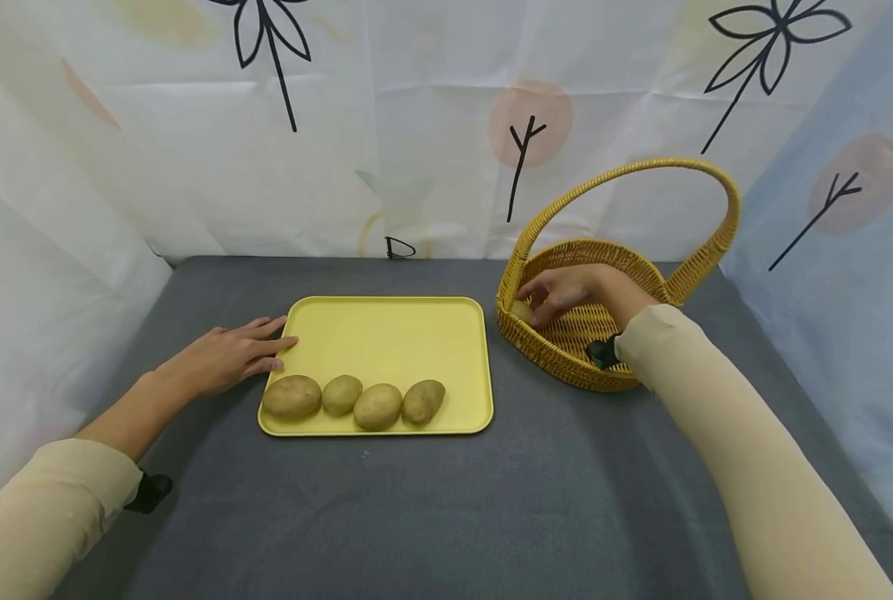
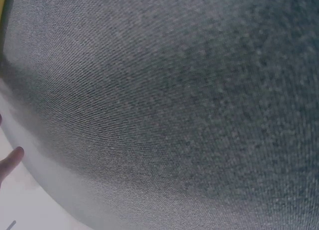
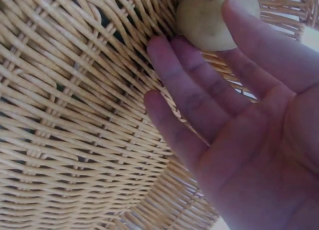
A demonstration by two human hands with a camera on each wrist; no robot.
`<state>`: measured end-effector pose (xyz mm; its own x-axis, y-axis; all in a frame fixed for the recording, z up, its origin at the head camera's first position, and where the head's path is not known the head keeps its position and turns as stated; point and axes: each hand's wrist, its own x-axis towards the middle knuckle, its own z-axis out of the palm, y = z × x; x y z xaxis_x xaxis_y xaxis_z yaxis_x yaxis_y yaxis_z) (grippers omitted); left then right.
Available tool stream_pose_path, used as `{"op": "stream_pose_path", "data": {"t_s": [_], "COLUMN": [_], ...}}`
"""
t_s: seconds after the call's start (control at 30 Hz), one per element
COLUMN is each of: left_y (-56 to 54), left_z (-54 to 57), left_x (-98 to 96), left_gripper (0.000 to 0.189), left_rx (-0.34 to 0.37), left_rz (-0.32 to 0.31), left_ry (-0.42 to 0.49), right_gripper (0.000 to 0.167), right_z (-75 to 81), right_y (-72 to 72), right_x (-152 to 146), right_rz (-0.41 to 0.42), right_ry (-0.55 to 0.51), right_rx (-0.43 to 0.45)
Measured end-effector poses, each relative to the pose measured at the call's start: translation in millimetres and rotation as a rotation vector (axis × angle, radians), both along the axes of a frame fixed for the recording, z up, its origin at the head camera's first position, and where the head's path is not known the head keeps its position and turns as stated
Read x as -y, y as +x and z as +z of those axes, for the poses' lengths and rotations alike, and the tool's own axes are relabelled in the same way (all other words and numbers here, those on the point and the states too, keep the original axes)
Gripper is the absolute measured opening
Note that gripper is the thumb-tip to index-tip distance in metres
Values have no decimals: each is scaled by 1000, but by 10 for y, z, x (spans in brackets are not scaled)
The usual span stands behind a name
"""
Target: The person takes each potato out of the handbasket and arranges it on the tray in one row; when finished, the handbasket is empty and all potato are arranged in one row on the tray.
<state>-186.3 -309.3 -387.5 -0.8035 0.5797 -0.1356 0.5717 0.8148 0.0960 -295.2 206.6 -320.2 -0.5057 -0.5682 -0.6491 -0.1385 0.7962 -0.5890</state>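
My left hand [image 1: 232, 354] rests with spread fingers at the left edge of a yellow tray [image 1: 386, 333]; the left wrist view catches only one fingertip [image 2: 14, 158] clearly. Along the tray's front side several potatoes [image 1: 377, 407] lie in a row. Reaching into a wicker basket [image 1: 589, 379], my right hand [image 1: 562, 293] pinches a potato [image 3: 207, 21] between thumb and index finger at the basket's left inner wall. In the right wrist view the other fingers extend over the woven bottom. Part of this potato is hidden behind the thumb.
The basket's tall arched handle [image 1: 664, 162] rises above my right forearm. Grey cloth [image 1: 416, 517] covers the table. A patterned white curtain [image 1: 416, 167] hangs behind it and along the sides.
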Motion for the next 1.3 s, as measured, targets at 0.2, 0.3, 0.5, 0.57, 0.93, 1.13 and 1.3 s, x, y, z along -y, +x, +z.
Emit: {"op": "stream_pose_path", "data": {"t_s": [0.2,0.3,0.5,0.57,0.93,1.13,1.3], "left_y": [3,2,-7,-9,-7,-12,-5], "left_z": [0,3,2,1,9,2,11], "left_x": [-2,1,-5,-7,-25,-17,-22], "left_gripper": [51,50,51,51,51,52,52], "left_rx": [-6,-2,-12,-14,10,13,12], "left_rz": [-4,3,-6,-6,11,19,20], "left_ry": [3,6,-5,-6,-16,-21,-23], "right_gripper": [64,64,63,62,64,58,48], "right_z": [-6,-17,15,54,424,581,593], "right_y": [-9,-20,-2,12,176,336,470], "right_x": [42,38,1,-24,-258,-298,-201], "right_rz": [38,73,132,157,161,176,226], "right_ry": [43,54,47,40,-22,-119,-207], "right_rx": [-63,-98,-148,-185,-276,-252,-199]}}
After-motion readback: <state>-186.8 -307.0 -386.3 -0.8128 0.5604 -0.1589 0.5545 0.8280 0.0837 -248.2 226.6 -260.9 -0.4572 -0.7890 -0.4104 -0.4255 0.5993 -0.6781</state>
